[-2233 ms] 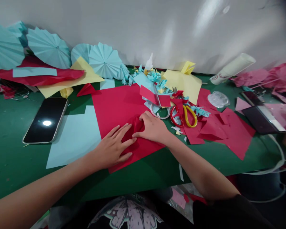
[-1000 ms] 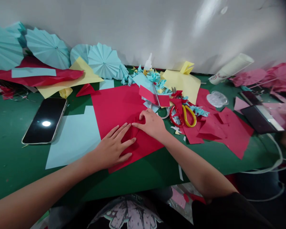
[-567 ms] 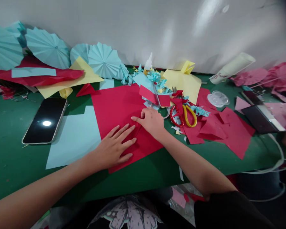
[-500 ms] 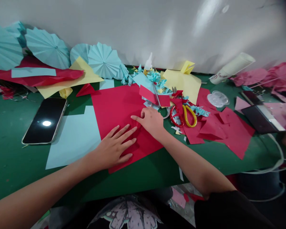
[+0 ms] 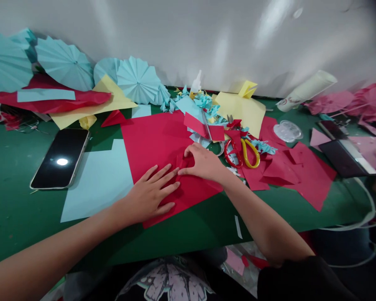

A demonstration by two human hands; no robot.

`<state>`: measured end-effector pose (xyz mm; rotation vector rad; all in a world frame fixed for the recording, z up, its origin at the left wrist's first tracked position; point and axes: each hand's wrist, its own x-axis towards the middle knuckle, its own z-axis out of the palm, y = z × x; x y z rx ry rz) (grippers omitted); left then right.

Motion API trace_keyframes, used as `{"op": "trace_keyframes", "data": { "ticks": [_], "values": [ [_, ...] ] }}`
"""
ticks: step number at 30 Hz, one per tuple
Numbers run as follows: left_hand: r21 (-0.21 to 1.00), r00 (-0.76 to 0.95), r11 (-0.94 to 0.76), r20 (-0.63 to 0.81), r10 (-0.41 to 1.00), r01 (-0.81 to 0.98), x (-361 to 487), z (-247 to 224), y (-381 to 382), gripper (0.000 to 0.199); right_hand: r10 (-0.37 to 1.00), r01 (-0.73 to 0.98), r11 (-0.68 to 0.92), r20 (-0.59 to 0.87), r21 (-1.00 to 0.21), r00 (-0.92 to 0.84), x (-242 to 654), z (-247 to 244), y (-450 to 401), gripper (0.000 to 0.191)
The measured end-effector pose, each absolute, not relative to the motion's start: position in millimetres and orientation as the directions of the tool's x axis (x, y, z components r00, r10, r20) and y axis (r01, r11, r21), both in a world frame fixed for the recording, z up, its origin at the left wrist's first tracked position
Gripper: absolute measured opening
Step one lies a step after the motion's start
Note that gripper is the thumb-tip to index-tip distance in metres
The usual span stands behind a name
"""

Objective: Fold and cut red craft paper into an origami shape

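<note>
A large red sheet [image 5: 153, 142] lies on the green table [image 5: 119, 242], partly over a light blue sheet [image 5: 97, 179]. My left hand [image 5: 155, 192] rests on the red sheet with its fingers spread and nothing held. Over the sheet's right part, my right hand [image 5: 203, 163] curves its thumb and index finger around a small red fold or piece [image 5: 179, 162]; whether the fingertips grip it is too small to tell. Red-handled scissors [image 5: 232, 154] and yellow-handled scissors [image 5: 250, 154] lie just right of my right hand.
A phone [image 5: 61, 159] lies at the left. Blue paper fans [image 5: 138, 81] stand along the wall. Paper scraps, a yellow sheet [image 5: 241, 110] and a clear lid [image 5: 287, 131] are behind and right. A paper roll [image 5: 307, 90] and a white cable [image 5: 368, 205] are at the right.
My right hand has moved slightly right and nearer to me, and its thumb and index finger have opened into a curve by the small fold. My left hand stays in place.
</note>
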<state>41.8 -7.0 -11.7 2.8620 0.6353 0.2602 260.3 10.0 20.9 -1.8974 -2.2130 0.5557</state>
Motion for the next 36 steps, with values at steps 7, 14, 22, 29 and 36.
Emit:
{"op": "trace_keyframes", "data": {
  "ticks": [7,14,22,29,36],
  "values": [
    [0.233,0.889,-0.884,0.121,0.441,0.406,42,-11,-7,0.048,0.986,0.941,0.077,-0.117,-0.328,-0.122,258,19,9,0.039],
    [0.203,0.895,-0.895,0.128,0.426,0.397,42,-11,-6,0.048,0.995,0.896,0.083,-0.02,-0.437,-0.102,268,11,19,0.029],
    [0.176,0.896,-0.895,0.105,0.431,0.41,41,-11,-6,0.06,0.926,0.749,0.371,0.16,-0.549,-0.341,276,12,19,0.012],
    [0.178,0.906,-0.903,0.099,0.412,0.392,40,-11,-5,0.054,0.779,0.617,0.592,0.173,-0.518,-0.603,281,9,17,0.014],
    [0.207,0.922,-0.912,0.082,0.378,0.355,38,-7,-2,0.048,0.713,0.581,0.682,0.225,-0.445,-0.664,286,4,22,0.016]
  ]
}}
